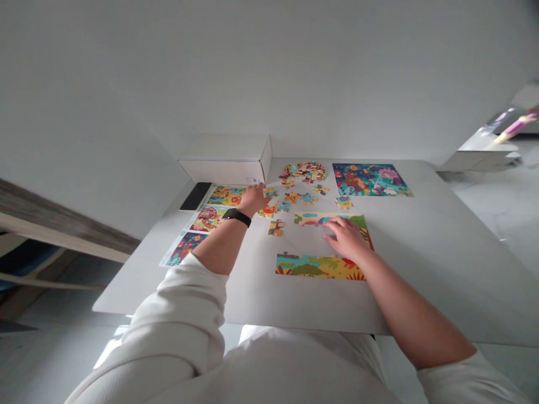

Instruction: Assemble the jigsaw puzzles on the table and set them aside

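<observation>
- The right hand (347,238) lies on the half-made bright cardboard jigsaw (320,266) and hides the pieces under it.
- The fingertips of the left hand (254,199) are hidden among the small loose bright puzzle pieces (295,197). It is not clear if they pinch one.
- The pink and yellow stick (516,128) is blurry and cut off by the right edge.

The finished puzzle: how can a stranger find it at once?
Start at the white table and look to its far edge, right of the white box. The finished puzzle lies there, beyond the right hand. Unlike the half-built puzzle nearby, it is mostly blue and filled in.
</observation>
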`<state>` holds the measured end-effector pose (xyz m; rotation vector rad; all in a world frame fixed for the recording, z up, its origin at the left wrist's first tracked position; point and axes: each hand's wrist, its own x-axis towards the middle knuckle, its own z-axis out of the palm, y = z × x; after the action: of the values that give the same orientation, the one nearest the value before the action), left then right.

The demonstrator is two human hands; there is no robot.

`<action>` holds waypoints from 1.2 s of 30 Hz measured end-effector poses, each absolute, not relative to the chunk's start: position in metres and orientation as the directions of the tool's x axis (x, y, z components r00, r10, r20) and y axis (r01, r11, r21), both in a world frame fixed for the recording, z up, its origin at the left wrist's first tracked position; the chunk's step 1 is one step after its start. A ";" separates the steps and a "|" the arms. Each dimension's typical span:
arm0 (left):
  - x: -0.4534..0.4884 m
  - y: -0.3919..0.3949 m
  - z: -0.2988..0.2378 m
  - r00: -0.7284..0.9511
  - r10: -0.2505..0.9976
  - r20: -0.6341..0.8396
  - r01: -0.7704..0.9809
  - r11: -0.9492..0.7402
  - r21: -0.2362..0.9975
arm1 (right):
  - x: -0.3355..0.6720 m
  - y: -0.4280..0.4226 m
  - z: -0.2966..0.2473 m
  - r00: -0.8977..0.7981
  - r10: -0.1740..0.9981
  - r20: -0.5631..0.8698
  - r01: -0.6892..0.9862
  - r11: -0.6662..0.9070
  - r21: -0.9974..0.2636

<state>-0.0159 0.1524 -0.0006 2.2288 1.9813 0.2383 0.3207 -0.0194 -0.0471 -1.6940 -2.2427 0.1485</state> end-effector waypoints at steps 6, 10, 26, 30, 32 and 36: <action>-0.001 0.165 -0.007 0.076 0.997 -0.028 0.983 -0.070 0.169 | 0.317 -0.021 -0.044 -0.230 0.957 0.179 0.925 0.272 -0.266; -0.002 0.172 -0.008 0.073 0.997 -0.013 0.977 -0.069 0.200 | 0.315 -0.022 -0.041 -0.225 0.961 0.164 0.929 0.262 -0.263; 0.026 0.059 0.008 0.227 0.947 0.230 0.106 -0.258 0.960 | 0.313 -0.019 -0.022 -0.223 0.898 0.379 0.815 0.385 -0.433; 0.038 0.025 -0.002 0.281 0.941 0.189 -0.024 -0.190 0.982 | 0.310 -0.016 0.006 -0.164 0.869 0.468 0.630 0.457 -0.628; 0.040 0.020 -0.009 0.293 0.940 0.176 -0.056 -0.167 0.984 | 0.308 -0.015 0.016 -0.129 0.908 0.399 0.532 0.403 -0.744; 0.040 0.022 -0.021 0.335 0.929 0.155 -0.102 -0.127 0.987 | 0.299 -0.017 0.024 -0.144 0.967 0.208 0.515 0.253 -0.819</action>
<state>0.0398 0.0219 -0.0209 1.3989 0.8201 1.0823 0.2988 -0.0165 0.0240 -1.3626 -1.7756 0.7632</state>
